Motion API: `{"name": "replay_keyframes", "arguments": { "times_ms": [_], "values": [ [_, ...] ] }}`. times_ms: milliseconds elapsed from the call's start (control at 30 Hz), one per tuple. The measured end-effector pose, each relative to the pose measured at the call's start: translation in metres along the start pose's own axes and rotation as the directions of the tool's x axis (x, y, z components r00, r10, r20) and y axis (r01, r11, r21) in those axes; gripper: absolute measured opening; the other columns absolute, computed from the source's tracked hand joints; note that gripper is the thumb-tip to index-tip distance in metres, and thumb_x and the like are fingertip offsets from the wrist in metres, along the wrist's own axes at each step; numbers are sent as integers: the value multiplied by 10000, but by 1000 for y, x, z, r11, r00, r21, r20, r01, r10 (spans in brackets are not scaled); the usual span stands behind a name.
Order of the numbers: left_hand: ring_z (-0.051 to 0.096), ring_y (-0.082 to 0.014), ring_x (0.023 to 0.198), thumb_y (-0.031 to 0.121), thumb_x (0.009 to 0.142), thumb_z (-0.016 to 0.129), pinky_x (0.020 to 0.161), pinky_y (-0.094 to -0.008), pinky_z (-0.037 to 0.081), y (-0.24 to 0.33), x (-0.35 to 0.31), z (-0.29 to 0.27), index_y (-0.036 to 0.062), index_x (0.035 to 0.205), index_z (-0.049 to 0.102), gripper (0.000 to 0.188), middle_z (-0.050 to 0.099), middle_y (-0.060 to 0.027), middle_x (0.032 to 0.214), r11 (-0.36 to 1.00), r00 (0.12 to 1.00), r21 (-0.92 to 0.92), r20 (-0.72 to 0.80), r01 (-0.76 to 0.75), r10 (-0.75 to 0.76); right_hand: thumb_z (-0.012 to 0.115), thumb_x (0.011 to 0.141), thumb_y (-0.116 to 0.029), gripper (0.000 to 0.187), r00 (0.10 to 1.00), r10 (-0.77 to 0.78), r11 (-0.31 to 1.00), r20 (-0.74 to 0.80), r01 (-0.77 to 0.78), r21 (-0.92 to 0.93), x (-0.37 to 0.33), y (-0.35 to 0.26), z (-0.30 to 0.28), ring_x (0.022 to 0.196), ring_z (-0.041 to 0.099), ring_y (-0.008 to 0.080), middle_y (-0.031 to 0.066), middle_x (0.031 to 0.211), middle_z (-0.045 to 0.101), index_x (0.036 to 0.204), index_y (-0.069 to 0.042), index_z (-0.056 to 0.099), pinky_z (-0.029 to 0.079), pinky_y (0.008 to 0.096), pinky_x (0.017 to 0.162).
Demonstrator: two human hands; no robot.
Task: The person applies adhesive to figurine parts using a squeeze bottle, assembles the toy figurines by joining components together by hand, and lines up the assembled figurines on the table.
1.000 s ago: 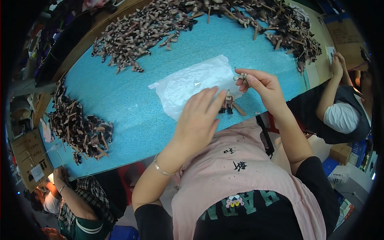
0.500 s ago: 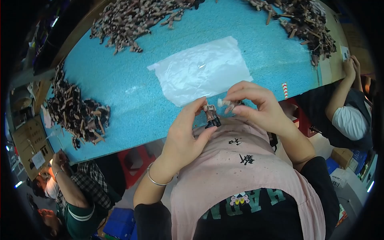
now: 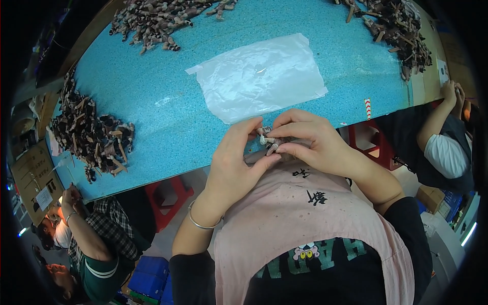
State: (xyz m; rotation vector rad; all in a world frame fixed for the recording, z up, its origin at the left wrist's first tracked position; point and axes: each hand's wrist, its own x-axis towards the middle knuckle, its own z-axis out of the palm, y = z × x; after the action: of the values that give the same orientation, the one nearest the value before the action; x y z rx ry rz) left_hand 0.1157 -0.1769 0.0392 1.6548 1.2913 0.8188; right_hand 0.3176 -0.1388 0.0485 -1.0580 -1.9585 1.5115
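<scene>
Close to my apron, at the near edge of the blue table, my two hands meet over small painted figurine pieces. My left hand point(image 3: 235, 158) is closed, with thumb and fingers pinching a small brown figurine body point(image 3: 266, 130), now mostly covered by fingers. My right hand point(image 3: 316, 138) pinches a pale and brown figurine part point(image 3: 272, 146) between thumb and fingertips, pressed against the body. Exactly how the two pieces touch is hidden. Just beyond my hands lies a crinkled clear plastic sheet point(image 3: 259, 76).
Piles of small brown figurine parts lie at the table's left point(image 3: 91, 129), far left point(image 3: 152, 23) and far right point(image 3: 401, 35). Co-workers sit at both sides, one with a plaid sleeve point(image 3: 109, 223). Red stools point(image 3: 170, 201) stand under the blue table point(image 3: 152, 132).
My right hand has moved left, bringing its pale part onto the figurine body in my left hand. The body, plainly visible before, is now mostly covered. The view has shifted slightly.
</scene>
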Motion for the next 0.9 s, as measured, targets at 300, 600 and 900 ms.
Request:
{"name": "replay_keyframes", "arguments": {
  "times_ms": [300, 600, 900],
  "values": [
    [624, -257, 892, 42, 757, 725, 771, -326, 523, -7, 4, -2, -7, 1069, 609, 337, 618, -144, 1034, 990, 1000, -142, -10, -24, 23, 717, 757, -18, 203, 991, 130, 986, -39, -126, 105, 1, 0, 3, 984, 624, 231, 107, 1007, 628, 956, -9, 680, 495, 309, 823],
    [637, -218, 851, -17, 775, 680, 729, -295, 512, -13, 4, 6, -1, 937, 663, 163, 644, -122, 943, 992, 995, -126, -95, 4, -16, 728, 758, -14, 207, 941, 338, 891, 29, -329, 314, 3, 1, 2, 1003, 612, 199, 92, 1039, 599, 957, -8, 674, 485, 327, 866],
    [597, -189, 966, -67, 828, 641, 824, -294, 541, -8, -6, 4, -60, 1044, 586, 223, 546, -139, 1088, 861, 944, -508, -299, -37, -136, 647, 876, -80, 288, 912, 245, 882, -328, -68, 467, -3, -8, 10, 1007, 585, 163, 83, 1147, 500, 1120, 4, 519, 466, 287, 885]
  ]
}}
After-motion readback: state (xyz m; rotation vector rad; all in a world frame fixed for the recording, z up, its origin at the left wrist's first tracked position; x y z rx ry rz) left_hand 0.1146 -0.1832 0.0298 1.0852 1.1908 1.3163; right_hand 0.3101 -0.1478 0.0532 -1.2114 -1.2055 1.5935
